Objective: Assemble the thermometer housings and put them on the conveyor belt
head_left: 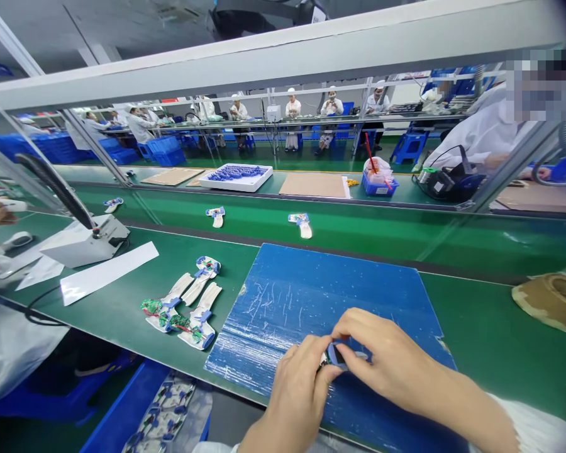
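Observation:
Over the blue board (273, 283), both my hands are closed on a small blue-grey device piece with a dark screen (337, 354). My left hand (298, 384) grips its left side between thumb and fingers, where a bit of green and white shows. My right hand (382, 352) pinches it from the right, thumb and index finger at the screen. Much of the piece is hidden by my fingers. Left of the board lie several open white-and-blue gun-shaped housings (200, 314) with green circuit boards and wires showing.
Gun-shaped housings (302, 224) lie on the green conveyor belt (255, 229) behind the board. A tape roll (551, 301) stands at right. A grey device (89, 242) and white strip (110, 272) lie left. Below is a blue bin (127, 406). Co-workers sit left and across.

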Demonstrator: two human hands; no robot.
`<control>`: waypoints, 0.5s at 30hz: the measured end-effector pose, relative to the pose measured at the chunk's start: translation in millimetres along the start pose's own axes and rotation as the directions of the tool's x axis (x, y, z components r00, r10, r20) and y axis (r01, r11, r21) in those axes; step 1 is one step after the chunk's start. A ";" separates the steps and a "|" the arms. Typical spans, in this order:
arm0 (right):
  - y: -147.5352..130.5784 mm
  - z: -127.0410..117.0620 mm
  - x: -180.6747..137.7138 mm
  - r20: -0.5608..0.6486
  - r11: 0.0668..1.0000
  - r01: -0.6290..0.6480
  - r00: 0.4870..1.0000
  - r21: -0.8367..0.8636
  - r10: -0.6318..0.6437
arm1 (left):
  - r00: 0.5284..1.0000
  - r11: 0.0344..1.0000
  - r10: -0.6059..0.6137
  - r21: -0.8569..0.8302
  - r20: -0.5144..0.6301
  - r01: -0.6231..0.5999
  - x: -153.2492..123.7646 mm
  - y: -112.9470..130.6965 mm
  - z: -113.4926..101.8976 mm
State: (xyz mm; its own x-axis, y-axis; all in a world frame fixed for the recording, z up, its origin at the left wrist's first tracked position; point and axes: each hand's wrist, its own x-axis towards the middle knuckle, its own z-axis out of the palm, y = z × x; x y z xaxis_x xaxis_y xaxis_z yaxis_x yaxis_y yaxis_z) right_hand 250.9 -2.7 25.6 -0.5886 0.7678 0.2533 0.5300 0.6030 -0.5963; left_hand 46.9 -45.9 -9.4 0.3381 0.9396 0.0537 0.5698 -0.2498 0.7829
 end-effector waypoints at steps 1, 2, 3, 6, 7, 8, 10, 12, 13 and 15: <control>-0.2 -0.6 0.4 -0.014 0.999 0.034 0.999 -0.009 -0.034 | 1.000 1.000 -0.003 0.000 0.003 0.003 0.5 0.4 -0.1; -0.4 -1.2 1.1 -0.028 0.997 0.074 0.997 -0.030 -0.075 | 1.000 1.000 -0.007 0.002 0.009 0.007 0.8 0.9 -0.2; -0.5 -1.7 1.9 -0.041 0.991 0.117 0.992 -0.058 -0.119 | 1.000 1.000 -0.012 0.006 0.017 0.012 1.0 1.4 -0.4; 0.4 -1.3 4.1 -0.074 0.965 0.215 0.971 -0.149 -0.227 | 0.999 1.000 -0.016 0.016 0.034 0.015 0.5 2.6 -1.1; 0.9 -0.6 4.6 -0.082 0.958 0.233 0.965 -0.170 -0.249 | 0.999 1.000 -0.016 0.018 0.036 0.015 0.0 2.6 -1.3; 1.4 0.2 4.9 -0.088 0.952 0.246 0.960 -0.184 -0.265 | 0.999 1.000 -0.015 0.018 0.039 0.014 -0.6 2.3 -1.4; 2.1 2.1 4.9 -0.100 0.944 0.262 0.953 -0.202 -0.286 | 0.999 1.000 -0.009 0.011 0.036 0.009 -1.6 1.0 -1.4; 2.2 3.8 4.4 -0.117 0.936 0.270 0.947 -0.224 -0.301 | 1.000 1.000 -0.009 -0.002 0.017 0.009 -2.1 -0.8 -1.0; 2.1 4.4 4.0 -0.126 0.934 0.269 0.944 -0.237 -0.304 | 1.000 1.000 -0.014 -0.011 0.004 0.014 -2.0 -1.6 -0.6; 1.8 5.2 3.1 -0.135 0.931 0.264 0.943 -0.252 -0.304 | 0.999 0.999 -0.029 -0.032 -0.015 0.029 -1.5 -2.8 0.2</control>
State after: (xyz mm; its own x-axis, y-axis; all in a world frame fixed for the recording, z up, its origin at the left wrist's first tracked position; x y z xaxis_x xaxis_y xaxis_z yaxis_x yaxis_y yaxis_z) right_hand 246.8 -0.4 21.4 -0.6339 0.5698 0.5230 0.4917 0.8189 -0.2962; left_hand 44.9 -46.6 -11.8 0.3099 0.9499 0.0399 0.5553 -0.2149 0.8034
